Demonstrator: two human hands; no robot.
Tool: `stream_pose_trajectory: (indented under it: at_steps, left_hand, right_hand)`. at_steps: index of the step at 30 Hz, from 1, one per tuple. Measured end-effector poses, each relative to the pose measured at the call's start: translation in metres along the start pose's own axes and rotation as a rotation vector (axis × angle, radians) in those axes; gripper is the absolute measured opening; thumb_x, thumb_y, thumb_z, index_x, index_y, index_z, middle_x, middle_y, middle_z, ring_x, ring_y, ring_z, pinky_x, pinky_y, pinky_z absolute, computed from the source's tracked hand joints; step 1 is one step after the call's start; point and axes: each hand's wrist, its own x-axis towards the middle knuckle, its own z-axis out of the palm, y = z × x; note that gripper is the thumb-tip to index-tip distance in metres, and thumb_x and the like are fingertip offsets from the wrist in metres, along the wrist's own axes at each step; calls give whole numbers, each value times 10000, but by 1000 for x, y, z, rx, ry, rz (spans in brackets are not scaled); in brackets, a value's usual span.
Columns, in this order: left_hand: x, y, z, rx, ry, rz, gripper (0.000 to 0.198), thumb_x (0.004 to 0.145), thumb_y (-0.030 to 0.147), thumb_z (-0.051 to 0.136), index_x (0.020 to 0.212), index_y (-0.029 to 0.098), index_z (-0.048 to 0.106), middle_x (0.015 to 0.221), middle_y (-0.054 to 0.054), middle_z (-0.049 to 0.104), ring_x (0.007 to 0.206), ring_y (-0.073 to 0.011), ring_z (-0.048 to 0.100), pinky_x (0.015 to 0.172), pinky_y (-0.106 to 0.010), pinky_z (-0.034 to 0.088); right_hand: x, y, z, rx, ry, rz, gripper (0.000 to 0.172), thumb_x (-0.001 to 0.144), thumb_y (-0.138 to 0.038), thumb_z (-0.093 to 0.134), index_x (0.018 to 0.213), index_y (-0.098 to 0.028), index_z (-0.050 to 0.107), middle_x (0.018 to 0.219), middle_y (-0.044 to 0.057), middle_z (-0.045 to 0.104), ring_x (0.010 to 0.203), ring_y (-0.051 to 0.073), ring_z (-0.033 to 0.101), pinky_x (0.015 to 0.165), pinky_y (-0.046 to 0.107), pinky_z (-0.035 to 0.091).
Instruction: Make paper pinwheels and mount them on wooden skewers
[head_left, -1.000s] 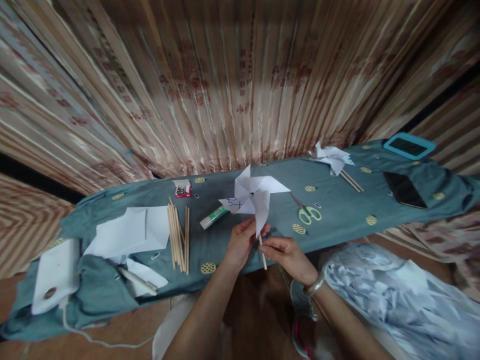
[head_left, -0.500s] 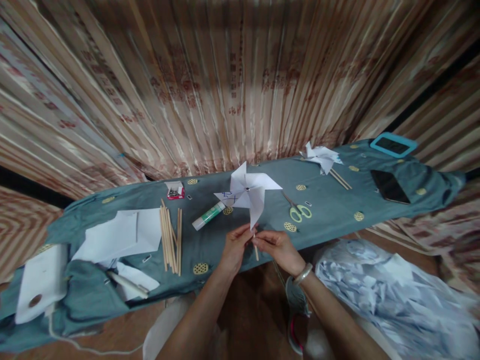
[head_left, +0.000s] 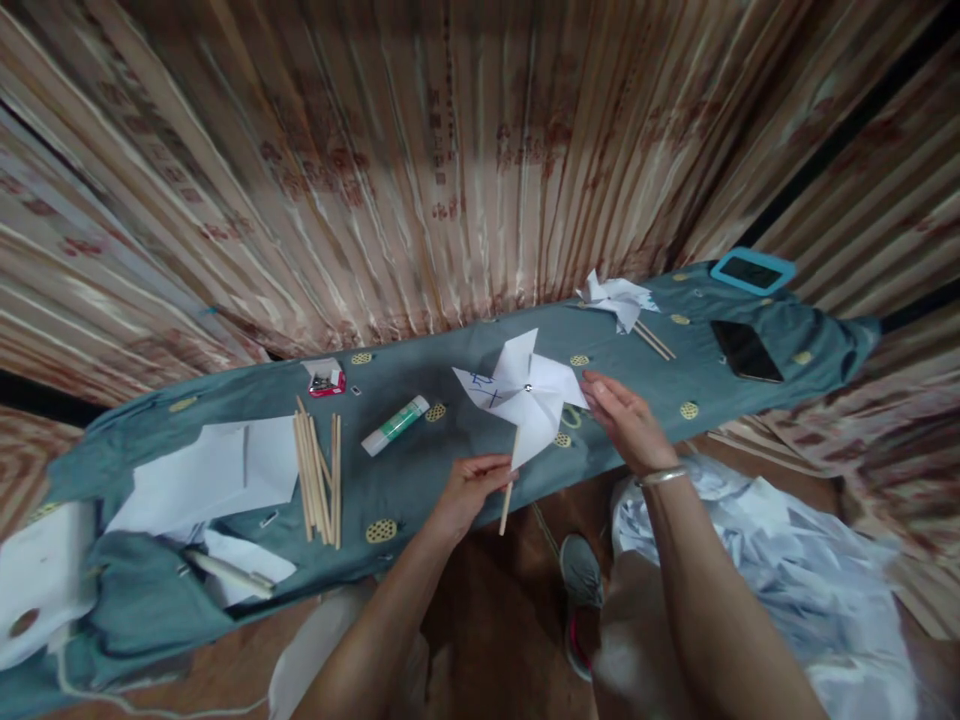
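A white paper pinwheel (head_left: 536, 412) on a thin wooden stick (head_left: 505, 508) is held up in front of me, with a shiny pin at its centre and blue writing on one blade. My left hand (head_left: 466, 492) pinches the stick just below the blades. At the pinwheel's right blade tip is my right hand (head_left: 628, 418), fingers stretched out and touching or very near the paper; I cannot tell which. Behind that blade, the scissors (head_left: 572, 417) are mostly hidden. A green and white glue stick (head_left: 394, 425) lies to the left.
On the green cloth-covered table (head_left: 450, 350) lie wooden sticks (head_left: 315, 478), paper sheets (head_left: 187, 470), a small box of pins (head_left: 325, 380), a second pinwheel (head_left: 616, 298), a black phone (head_left: 745, 350) and a blue-framed device (head_left: 752, 270). A bag of paper scraps (head_left: 772, 570) stands below right.
My right hand has left the stick and moved up and right to the blade tip. The pinwheel's blades have turned, and the stick stays in my left hand. The view has shifted right.
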Motion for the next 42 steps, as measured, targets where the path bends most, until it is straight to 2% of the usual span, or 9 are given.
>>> stream_pose_trajectory:
  at_steps: [3,6,10,14,22,28,34,38,42]
  left_hand:
    - [3,-2,2,29,3,6,287,481,321,868,706,169,775,661,-39,718,584,-125,560,607,-240,426]
    - [5,0,2,51,9,19,300,508,345,859,734,163,780,664,-41,720,594,-122,559,606,-232,422]
    - [5,2,2,65,25,34,316,541,363,843,783,169,786,721,-48,743,623,-127,568,625,-232,427]
    - [7,1,1,61,61,42,300,526,336,846,774,178,786,774,-53,757,657,-138,594,662,-239,444]
    - [12,0,-4,68,135,140,279,533,339,837,764,192,786,806,-58,758,687,-151,614,689,-255,468]
    - [13,-1,-5,91,149,177,294,545,362,817,786,197,788,812,-58,755,692,-156,612,689,-265,474]
    - [15,-3,-3,76,139,200,295,541,370,820,769,186,787,793,-55,741,713,-172,623,693,-273,479]
    - [16,-6,-3,76,108,217,277,570,382,810,756,178,782,744,-32,724,684,-152,602,671,-255,461]
    - [18,-6,-5,60,118,206,278,560,382,819,743,176,779,705,-22,721,678,-151,600,692,-261,458]
  right_hand:
    - [6,1,7,75,-67,30,453,653,-605,711,916,-238,685,886,35,733,878,194,664,815,322,512]
    - [10,0,8,123,-37,58,426,557,-559,792,799,-224,688,743,9,714,726,172,649,699,302,515]
    - [11,-2,7,94,-32,117,407,500,-496,838,742,-208,682,646,-16,676,561,122,575,571,267,461]
    - [7,-5,8,55,-65,133,390,512,-501,834,694,-200,665,583,-29,641,505,99,522,509,240,402]
    - [-7,-7,24,41,-193,182,384,504,-494,850,584,-185,638,551,-36,594,502,75,488,509,211,379]
    - [-13,0,38,68,-287,227,343,487,-452,872,623,-193,693,571,-35,626,537,77,528,545,205,402]
    - [-20,2,56,92,-364,194,298,497,-416,868,651,-208,720,607,-20,678,585,116,574,606,250,455]
    - [-25,3,70,65,-398,156,331,520,-472,842,679,-204,732,675,5,718,662,155,620,678,294,488]
    - [-26,0,70,-75,-409,58,375,599,-559,770,629,-189,715,608,0,678,594,136,573,600,274,453]
